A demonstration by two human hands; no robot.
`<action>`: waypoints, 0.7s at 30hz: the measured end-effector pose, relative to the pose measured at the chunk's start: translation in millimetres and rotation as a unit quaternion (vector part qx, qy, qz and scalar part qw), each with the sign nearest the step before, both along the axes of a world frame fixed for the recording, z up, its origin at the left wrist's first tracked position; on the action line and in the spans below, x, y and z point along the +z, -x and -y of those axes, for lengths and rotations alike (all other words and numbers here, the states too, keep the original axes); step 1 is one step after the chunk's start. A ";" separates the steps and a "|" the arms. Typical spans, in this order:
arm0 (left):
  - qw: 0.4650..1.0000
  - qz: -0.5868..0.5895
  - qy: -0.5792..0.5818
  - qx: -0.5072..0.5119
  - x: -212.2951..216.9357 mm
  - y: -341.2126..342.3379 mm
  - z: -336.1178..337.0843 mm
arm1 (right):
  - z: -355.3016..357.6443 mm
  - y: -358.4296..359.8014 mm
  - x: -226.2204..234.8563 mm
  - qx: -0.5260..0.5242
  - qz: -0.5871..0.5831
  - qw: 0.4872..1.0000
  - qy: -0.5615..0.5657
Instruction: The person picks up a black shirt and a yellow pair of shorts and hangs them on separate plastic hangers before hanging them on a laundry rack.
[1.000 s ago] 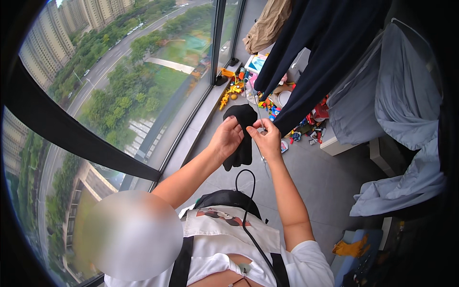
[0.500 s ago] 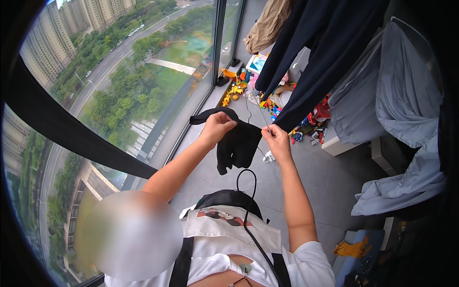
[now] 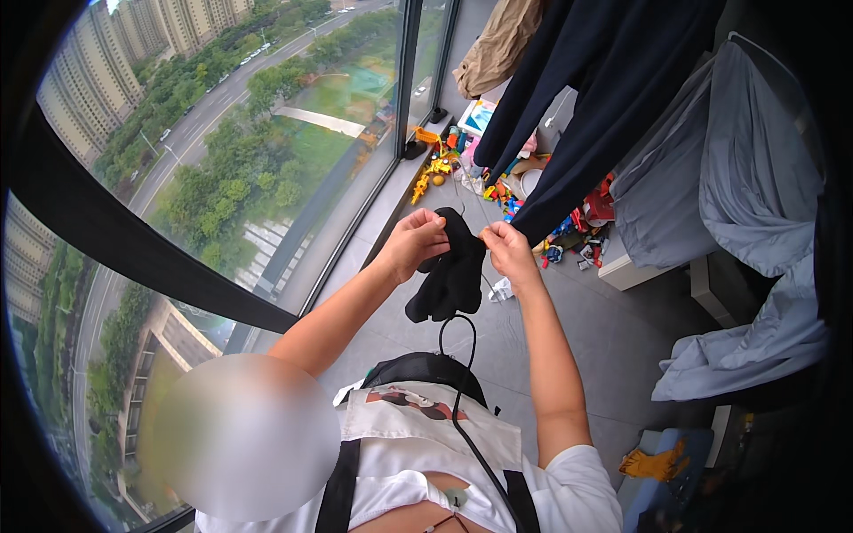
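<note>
left hand (image 3: 418, 242) clenched on black cloth (image 3: 451, 275) top | right hand (image 3: 508, 246) pinches its other edge | cloth hangs between hands | toys (image 3: 498, 178) beyond cloth

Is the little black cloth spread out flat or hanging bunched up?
Hanging bunched up: the black cloth droops in folds, pinched at its top by the left hand and right hand.

Stood high above a green park and tower blocks behind a tall glass window (image 3: 293, 133), with a grey floor (image 3: 613, 338), scattered colourful toys (image 3: 498, 178), hanging dark garments (image 3: 604, 80), pale blue sheets (image 3: 755, 195), all lit by daylight
</note>
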State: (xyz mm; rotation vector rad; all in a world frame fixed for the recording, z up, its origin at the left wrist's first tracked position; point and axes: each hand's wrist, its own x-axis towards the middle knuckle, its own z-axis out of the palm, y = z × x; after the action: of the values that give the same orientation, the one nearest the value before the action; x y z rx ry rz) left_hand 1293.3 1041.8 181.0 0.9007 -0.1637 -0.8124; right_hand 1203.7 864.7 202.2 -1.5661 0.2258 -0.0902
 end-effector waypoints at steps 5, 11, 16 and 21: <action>0.996 0.062 -0.050 0.026 6.1 7.3 8.8 | -14.1 -11.1 -16.2 -0.026 0.103 0.978 0.179; 0.979 0.175 -0.096 0.044 -11.3 -1.1 3.5 | -15.4 -12.6 -8.1 -0.107 0.070 0.948 0.291; 0.979 0.111 -0.105 0.133 -26.7 -19.6 -25.6 | 18.5 -18.1 -37.8 -0.186 0.090 0.930 0.303; 0.963 -0.116 0.120 0.213 -67.2 -57.3 -97.6 | 49.5 -9.4 -21.7 -0.266 0.013 0.964 -0.025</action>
State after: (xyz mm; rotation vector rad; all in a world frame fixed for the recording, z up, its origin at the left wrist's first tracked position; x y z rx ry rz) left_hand 1350.6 1139.4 113.8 0.5765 0.1340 -0.4763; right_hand 1213.1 815.2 180.5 -1.4179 0.6192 -0.5212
